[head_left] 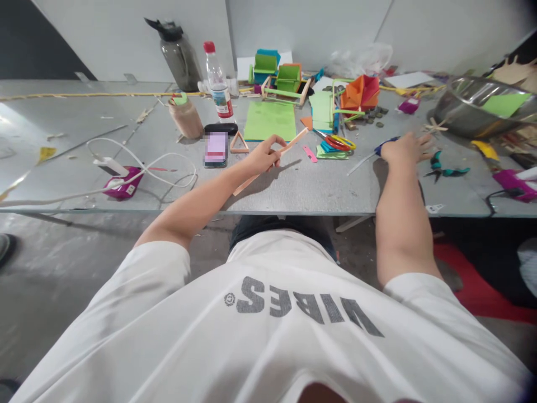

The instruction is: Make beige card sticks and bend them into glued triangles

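Note:
My left hand [265,155] pinches a long, thin wooden strip [295,142] near its middle, slanting just above the table. Over on the right, my right hand [405,149] reaches forward, its fingers spread and pointing away from me. Partly under its wrist side is a dark blue tool [384,146] with a translucent stick [361,163] poking out, perhaps a glue gun; most of it is hidden. Teal-handled pliers [445,169] lie just right of that hand. A small wooden triangle [239,143] sits left of my left hand, beside a phone [216,148].
Red-and-yellow scissors [335,142] rest on coloured paper. Behind are a green sheet [271,120], paper-and-stick models [285,78], a bottle [220,89] and a dark jug [178,59]. A steel bowl [465,106] stands right; a purple power strip [123,183] with white cable lies left.

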